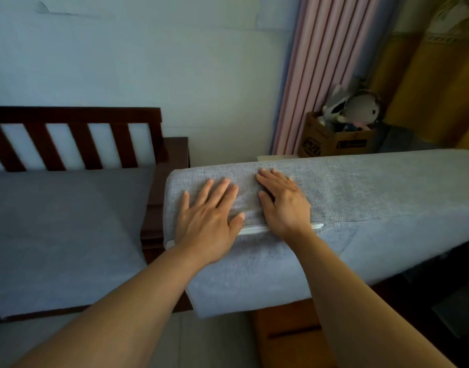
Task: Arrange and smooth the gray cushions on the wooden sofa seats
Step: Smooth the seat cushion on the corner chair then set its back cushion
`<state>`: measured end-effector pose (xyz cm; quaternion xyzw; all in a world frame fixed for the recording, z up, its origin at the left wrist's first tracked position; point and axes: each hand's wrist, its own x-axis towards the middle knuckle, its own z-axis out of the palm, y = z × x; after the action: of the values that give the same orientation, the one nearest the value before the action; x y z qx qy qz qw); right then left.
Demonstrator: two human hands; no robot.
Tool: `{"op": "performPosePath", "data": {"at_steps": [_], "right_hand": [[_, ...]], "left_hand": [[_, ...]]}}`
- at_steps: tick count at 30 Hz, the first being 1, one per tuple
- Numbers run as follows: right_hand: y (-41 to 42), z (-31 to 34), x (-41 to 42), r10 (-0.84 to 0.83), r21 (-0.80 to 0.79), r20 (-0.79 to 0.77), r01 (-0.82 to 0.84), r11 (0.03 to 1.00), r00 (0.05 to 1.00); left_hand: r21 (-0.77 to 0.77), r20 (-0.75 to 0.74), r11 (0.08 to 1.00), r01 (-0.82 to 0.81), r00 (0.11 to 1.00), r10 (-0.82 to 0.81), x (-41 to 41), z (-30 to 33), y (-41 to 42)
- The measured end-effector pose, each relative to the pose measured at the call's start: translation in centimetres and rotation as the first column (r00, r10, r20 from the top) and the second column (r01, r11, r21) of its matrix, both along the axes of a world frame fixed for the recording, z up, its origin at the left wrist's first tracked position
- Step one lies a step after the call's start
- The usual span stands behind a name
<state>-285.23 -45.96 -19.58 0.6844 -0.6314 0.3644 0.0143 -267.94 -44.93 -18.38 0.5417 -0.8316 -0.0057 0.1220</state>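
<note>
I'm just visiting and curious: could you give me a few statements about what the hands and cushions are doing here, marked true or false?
1. Both hands lie flat on the right cushion. True: left hand, right hand.
2. The left hand grips a zipper. False: its fingers are spread flat.
3. A second cushion lies on the sofa. True.
4. The box by the curtain is empty. False: plush toys sit in it.

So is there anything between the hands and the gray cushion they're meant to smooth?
Nothing visible. The left hand and right hand both lie flat, fingers straight, directly on the top of the gray cushion near its left end, just above the white zipper line.
</note>
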Motion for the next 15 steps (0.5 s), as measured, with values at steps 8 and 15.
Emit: {"op": "performPosePath", "data": {"at_steps": [8, 15], "right_hand": [[-8.4, 1.9, -1.0, 0.039, 0.094, 0.022, -0.041, 0.995, 0.999], [-12.0, 2.9, -1.2, -0.003, 0.198, 0.013, 0.001, 0.98, 1.0]], "left_hand": [[0.163, 0.01, 0.987, -0.016, 1.0, 0.015, -0.9, 2.1, -8.9], [0.245, 0.029, 0.97, 0.006, 0.999, -0.013, -1.1, 2.7, -13.6]]}}
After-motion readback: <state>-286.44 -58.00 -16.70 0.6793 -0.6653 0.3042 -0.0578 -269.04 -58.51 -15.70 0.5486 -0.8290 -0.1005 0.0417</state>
